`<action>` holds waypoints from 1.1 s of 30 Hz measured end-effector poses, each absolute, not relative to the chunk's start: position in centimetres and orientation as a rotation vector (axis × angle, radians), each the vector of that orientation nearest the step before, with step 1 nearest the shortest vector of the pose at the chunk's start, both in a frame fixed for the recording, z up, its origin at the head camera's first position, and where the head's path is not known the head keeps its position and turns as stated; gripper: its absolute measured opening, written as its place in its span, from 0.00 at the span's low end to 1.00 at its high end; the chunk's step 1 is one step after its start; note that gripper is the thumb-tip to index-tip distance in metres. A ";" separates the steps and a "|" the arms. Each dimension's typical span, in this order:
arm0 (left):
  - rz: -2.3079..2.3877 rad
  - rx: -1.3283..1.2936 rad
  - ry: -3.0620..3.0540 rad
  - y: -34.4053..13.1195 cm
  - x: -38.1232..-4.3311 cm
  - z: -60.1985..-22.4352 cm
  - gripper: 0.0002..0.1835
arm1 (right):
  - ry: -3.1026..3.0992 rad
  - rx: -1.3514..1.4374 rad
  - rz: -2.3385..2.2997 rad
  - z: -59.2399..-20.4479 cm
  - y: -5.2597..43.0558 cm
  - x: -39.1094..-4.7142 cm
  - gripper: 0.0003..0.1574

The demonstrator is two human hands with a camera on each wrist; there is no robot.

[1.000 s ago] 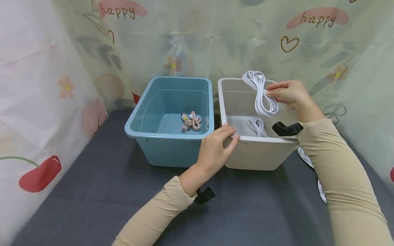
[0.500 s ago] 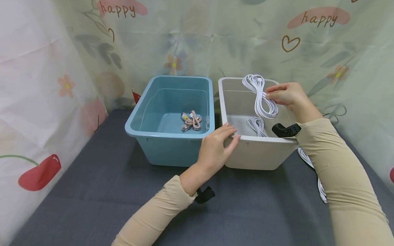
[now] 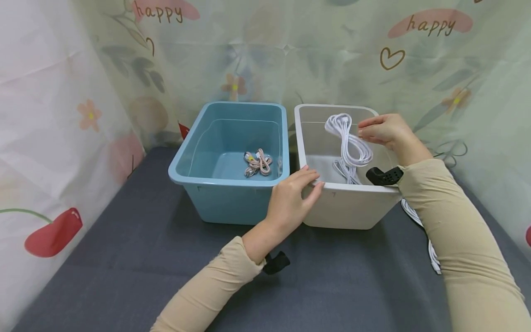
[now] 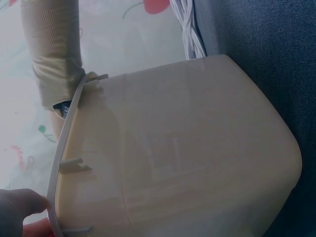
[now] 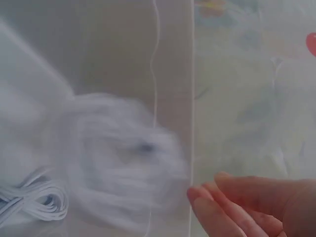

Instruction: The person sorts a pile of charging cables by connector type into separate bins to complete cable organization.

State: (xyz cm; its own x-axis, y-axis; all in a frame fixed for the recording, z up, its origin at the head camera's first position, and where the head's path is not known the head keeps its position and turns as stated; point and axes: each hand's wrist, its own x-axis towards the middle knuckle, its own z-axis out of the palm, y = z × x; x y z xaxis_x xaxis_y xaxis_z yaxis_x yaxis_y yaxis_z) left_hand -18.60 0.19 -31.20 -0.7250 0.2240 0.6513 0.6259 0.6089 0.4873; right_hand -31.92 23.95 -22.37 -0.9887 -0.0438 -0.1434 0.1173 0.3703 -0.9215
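A coiled white cable (image 3: 359, 151) drops inside the white bin (image 3: 352, 207), blurred in the right wrist view. My right hand (image 3: 387, 133) is over the bin's right side, fingertips apart from the falling coil and nothing between them. Below, a second white cable bundle (image 5: 47, 200) lies on the bin floor, partly hidden by the falling one in the head view. My left hand (image 3: 292, 198) grips the bin's near left corner, thumb and fingers at the rim (image 4: 53, 187).
Left of the white bin stands a blue bin (image 3: 230, 203) with beige cables (image 3: 259, 164) inside. More white cable (image 3: 432, 251) lies on the dark tablecloth (image 3: 124, 258), right of the white bin. A printed curtain (image 3: 265, 64) hangs behind.
My right hand has let go of the white cable coil, which has dropped lower into the white bin. The right hand has lowered slightly; the left hand stays at the rim.
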 end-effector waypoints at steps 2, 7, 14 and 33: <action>-0.989 -0.665 -2.300 0.2 -18.6 -31.2 0.13 | 2.420 0.049 -1.736 -22.3 24.1 -31.9 0.21; -0.987 -0.655 -2.321 0.2 -18.6 -31.1 0.13 | 2.375 0.028 -1.774 -22.1 24.6 -31.6 0.18; -0.976 -0.649 -2.333 0.2 -18.6 -31.1 0.13 | 2.218 0.035 -1.874 -21.4 25.2 -31.2 0.10; -0.983 -0.651 -2.321 0.2 -18.5 -31.1 0.13 | 2.414 -0.125 -1.712 -21.3 27.8 -26.7 0.06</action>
State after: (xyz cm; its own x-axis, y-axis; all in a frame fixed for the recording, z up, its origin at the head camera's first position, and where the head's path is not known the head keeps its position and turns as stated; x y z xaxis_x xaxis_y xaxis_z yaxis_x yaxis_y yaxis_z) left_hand -18.52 0.19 -31.14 -0.7423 0.2205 0.6328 0.6079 0.6187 0.4976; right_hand -26.67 27.79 -21.31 -0.9805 -0.1711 -0.0969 0.0349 0.3335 -0.9421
